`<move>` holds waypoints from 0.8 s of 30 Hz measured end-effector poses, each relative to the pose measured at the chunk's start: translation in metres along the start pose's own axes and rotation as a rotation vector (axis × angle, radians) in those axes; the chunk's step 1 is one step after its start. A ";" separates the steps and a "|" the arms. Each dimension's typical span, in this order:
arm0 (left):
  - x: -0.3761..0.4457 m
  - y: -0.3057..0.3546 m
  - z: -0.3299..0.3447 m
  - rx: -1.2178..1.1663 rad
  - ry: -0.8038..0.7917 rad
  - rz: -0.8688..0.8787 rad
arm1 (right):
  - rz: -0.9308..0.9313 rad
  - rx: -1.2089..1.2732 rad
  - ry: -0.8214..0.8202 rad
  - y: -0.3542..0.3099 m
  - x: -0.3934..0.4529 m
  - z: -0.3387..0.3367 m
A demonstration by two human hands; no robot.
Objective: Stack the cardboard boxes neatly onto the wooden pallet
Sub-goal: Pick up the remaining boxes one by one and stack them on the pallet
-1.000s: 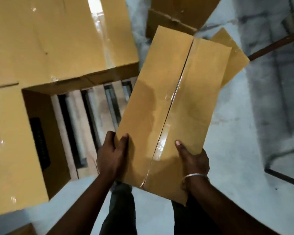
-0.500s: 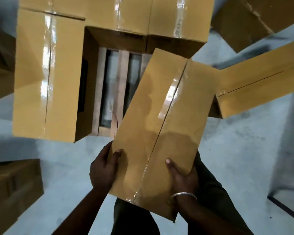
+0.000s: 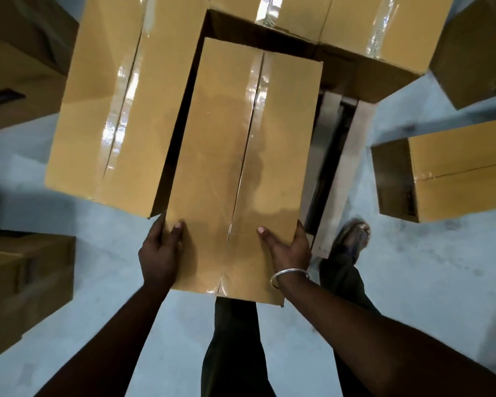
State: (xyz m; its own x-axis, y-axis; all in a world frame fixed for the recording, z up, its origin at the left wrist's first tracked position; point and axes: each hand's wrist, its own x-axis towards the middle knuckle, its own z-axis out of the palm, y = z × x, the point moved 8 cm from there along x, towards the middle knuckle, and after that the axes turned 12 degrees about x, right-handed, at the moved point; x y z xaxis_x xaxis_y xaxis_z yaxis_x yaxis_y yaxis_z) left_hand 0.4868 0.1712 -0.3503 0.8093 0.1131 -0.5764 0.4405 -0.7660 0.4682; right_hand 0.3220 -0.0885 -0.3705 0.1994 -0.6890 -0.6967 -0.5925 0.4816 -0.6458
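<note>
A long cardboard box (image 3: pixel 241 167), sealed with clear tape along its top seam, is held at the middle of the view, its far end pointing to 12 o'clock over the wooden pallet (image 3: pixel 347 156). Its near end is gripped from both sides: the left hand (image 3: pixel 159 255) is wrapped round the corner at 7 o'clock with the thumb laid on top, and the right hand (image 3: pixel 291 250) is curled round the corner at 5 o'clock, a metal bangle (image 3: pixel 288 275) being worn on that wrist. Just beside the held box, at 10 o'clock, a stacked box (image 3: pixel 121 96) is seen on the pallet, and another taped box (image 3: pixel 355 27) is set across at 1 o'clock. Bare pallet slats are shown at 3 o'clock of the held box. A sandalled foot (image 3: pixel 352 236) is placed by the pallet's near corner. Further boxes are left on the grey floor (image 3: pixel 98 276): one at 3 o'clock (image 3: pixel 455 170), one at 8 o'clock (image 3: pixel 20 285).
</note>
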 end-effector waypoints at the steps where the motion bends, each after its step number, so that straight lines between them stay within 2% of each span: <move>1: 0.011 0.001 0.001 0.000 0.017 0.008 | -0.017 0.000 -0.012 0.001 0.008 0.007; 5: 0.047 0.011 0.007 0.081 0.062 0.084 | -0.080 0.037 -0.036 0.005 0.036 0.030; 9: 0.072 0.020 0.022 0.122 0.031 0.117 | -0.091 0.033 -0.093 0.017 0.065 0.046; 14: 0.105 0.025 0.035 0.082 -0.053 0.059 | -0.063 -0.122 -0.219 0.033 0.090 0.071; 18: 0.120 0.026 0.033 0.082 -0.161 0.052 | -0.066 -0.272 -0.258 0.028 0.091 0.078; 20: 0.126 0.029 0.024 0.200 -0.127 0.122 | -0.190 -0.432 -0.266 0.014 0.079 0.076; 22: 0.130 0.033 0.013 0.372 -0.016 0.231 | -0.466 -0.792 -0.301 0.001 0.061 0.085; 24: 0.136 0.030 0.007 0.468 0.046 0.246 | -0.601 -1.127 -0.478 0.002 0.039 0.109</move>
State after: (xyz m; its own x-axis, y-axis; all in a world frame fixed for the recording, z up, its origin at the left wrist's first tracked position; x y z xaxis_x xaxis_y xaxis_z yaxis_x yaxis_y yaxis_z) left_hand 0.6076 0.1590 -0.4193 0.8879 -0.0857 -0.4520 0.0237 -0.9727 0.2310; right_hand 0.4137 -0.0561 -0.4329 0.7621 -0.2700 -0.5885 -0.5830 -0.6814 -0.4424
